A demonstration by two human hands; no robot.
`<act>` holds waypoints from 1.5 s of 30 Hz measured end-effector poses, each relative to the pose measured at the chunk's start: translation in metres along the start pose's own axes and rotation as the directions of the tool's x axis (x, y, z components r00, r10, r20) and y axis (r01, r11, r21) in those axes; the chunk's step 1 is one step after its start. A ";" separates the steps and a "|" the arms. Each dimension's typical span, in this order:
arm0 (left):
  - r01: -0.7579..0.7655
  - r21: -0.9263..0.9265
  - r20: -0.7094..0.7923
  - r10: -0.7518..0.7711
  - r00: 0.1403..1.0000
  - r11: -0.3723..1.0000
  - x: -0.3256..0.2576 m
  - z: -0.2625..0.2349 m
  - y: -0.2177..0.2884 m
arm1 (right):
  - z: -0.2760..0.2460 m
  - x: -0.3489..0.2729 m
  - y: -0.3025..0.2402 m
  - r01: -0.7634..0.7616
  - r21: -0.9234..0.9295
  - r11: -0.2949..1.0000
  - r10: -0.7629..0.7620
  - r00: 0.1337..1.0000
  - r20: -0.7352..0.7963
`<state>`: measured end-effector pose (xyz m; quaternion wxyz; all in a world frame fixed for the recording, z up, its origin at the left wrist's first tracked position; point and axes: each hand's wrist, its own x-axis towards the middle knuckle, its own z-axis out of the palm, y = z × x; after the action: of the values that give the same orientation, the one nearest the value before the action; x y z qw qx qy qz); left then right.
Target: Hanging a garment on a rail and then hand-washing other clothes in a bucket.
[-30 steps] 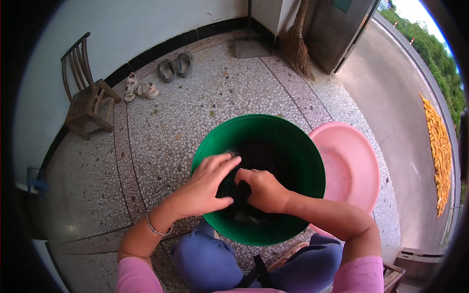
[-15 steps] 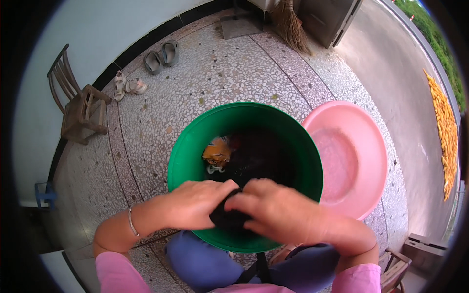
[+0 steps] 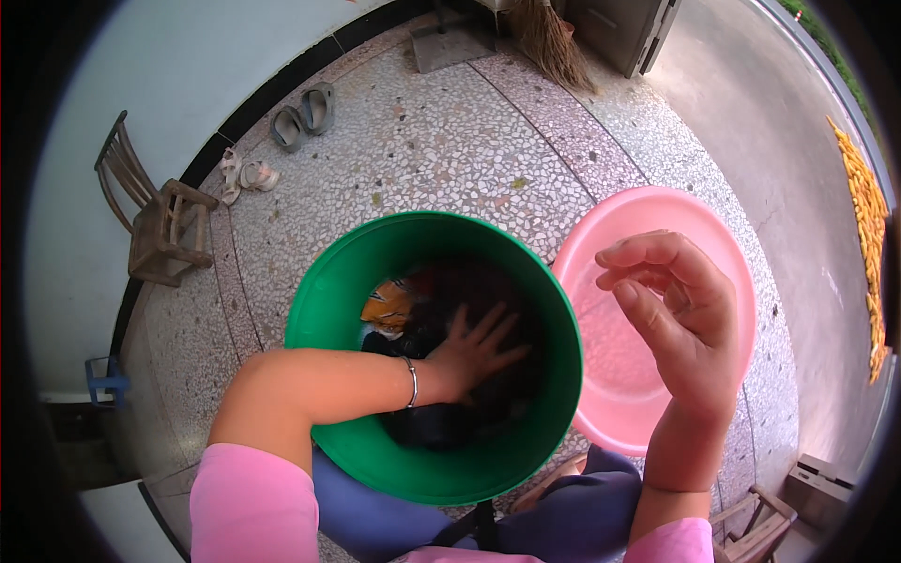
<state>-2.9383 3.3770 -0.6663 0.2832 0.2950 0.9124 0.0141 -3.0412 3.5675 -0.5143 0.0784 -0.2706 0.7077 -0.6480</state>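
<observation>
A green tub (image 3: 328,310) stands on the speckled floor between my knees. Dark wet clothes (image 3: 450,413) lie inside it, with an orange patterned piece (image 3: 388,307) at the left. My left hand (image 3: 474,352) reaches down into the tub, fingers spread and palm pressed flat on the dark clothes; a thin bangle circles its wrist. My right hand (image 3: 676,314) is raised above a pink basin (image 3: 723,235), fingers loosely curled and apart, holding nothing. The pink basin sits touching the tub's right side.
A small wooden chair (image 3: 155,220) stands by the white wall at the left, with two pairs of sandals (image 3: 282,131) behind it. A broom (image 3: 549,42) leans at the back. Yellow corn (image 3: 859,197) is spread along the paved ground at the right.
Both hands were gripping the dark clothes at the tub's near rim. My right hand has let go and lifted over the pink basin; my left hand has pushed down into the tub.
</observation>
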 end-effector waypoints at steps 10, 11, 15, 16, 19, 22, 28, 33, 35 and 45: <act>0.060 -0.177 -0.145 -0.086 0.986 0.982 0.026 0.049 -0.003 | 0.013 0.009 -0.006 -0.040 0.260 0.965 0.013 0.994 0.106; 0.059 -0.162 -0.155 -0.084 0.984 0.985 0.031 0.057 -0.007 | 0.017 0.008 -0.008 -0.017 0.278 0.961 -0.014 0.994 0.110; -0.045 -0.234 -0.347 -0.041 0.937 0.971 0.046 0.071 -0.024 | 0.028 0.002 -0.028 0.061 0.188 0.980 -0.087 0.987 0.134; -0.053 -0.232 -0.318 -0.024 0.948 0.971 0.042 0.064 -0.022 | 0.032 0.003 -0.034 0.065 0.196 0.978 -0.088 0.990 0.113; 0.176 -0.111 -0.171 -0.193 0.966 0.978 0.020 0.031 -0.003 | 0.034 -0.001 -0.049 0.077 0.093 0.993 -0.090 0.987 0.137; 0.328 -0.300 -0.067 -0.362 0.930 0.896 -0.017 -0.024 0.023 | 0.049 -0.007 -0.043 0.182 -0.170 0.969 -0.155 0.975 0.159; -0.104 -0.795 -0.421 -0.420 0.804 0.597 -0.101 -0.092 0.025 | 0.063 -0.023 -0.009 0.257 -0.514 0.818 0.029 0.874 0.485; -0.259 -0.869 -0.459 -0.492 0.740 0.422 -0.140 -0.159 0.043 | 0.066 0.001 -0.007 -0.444 0.389 0.807 0.132 0.778 0.615; -0.300 -0.842 -0.515 -0.502 0.695 0.449 -0.151 -0.175 0.046 | 0.064 0.008 -0.036 -0.618 0.385 0.685 0.129 0.624 0.771; -0.614 -0.788 -0.475 -0.680 0.558 0.046 -0.126 -0.154 0.048 | 0.082 -0.031 -0.004 -0.655 0.735 0.174 0.113 0.755 0.646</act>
<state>-2.9103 3.3699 -0.4638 -0.0680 -0.0670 0.6343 0.7672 -2.9759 3.5108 -0.5299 0.5498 -0.1156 0.1900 -0.8051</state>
